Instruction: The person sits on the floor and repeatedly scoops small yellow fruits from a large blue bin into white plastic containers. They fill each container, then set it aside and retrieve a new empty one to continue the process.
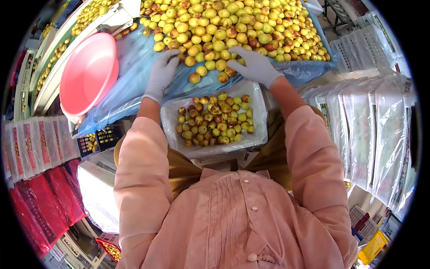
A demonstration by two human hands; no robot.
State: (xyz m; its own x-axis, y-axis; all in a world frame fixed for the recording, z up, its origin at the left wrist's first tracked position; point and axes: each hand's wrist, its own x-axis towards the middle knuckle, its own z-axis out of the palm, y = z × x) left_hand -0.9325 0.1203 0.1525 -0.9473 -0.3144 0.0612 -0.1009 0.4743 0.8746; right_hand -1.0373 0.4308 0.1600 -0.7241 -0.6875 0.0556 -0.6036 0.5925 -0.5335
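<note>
cloth of a pale pink shirt (pixel 233 210) fills the lower middle, its two sleeves running up toward the work. beyond them a broad pile of yellow-green fruit (pixel 219 27), many blushed reddish brown, lies on blue plastic sheeting (pixel 134 67) that covers the work surface. to the right stand boxes wrapped in clear plastic (pixel 358 130). close in front of the person, below the near edge of the sheeting, sits a white crate (pixel 169 125) lined with clear plastic, with more of the same fruit (pixel 215 119) in it. at the left a pink basin (pixel 89 67) is tilted beside the sheeting. both hands wear thin pale gloves and reach to the near edge of the pile. the right hand (pixel 256 66) has its thumb and fingers wide apart, tips at the fruit. the left hand (pixel 163 71) curves its fingers against the pile's left front; whether they grip a fruit i cannot tell. between the hands, at the pile's front, a few loose fruits (pixel 194 78) lie on the plastic.
</note>
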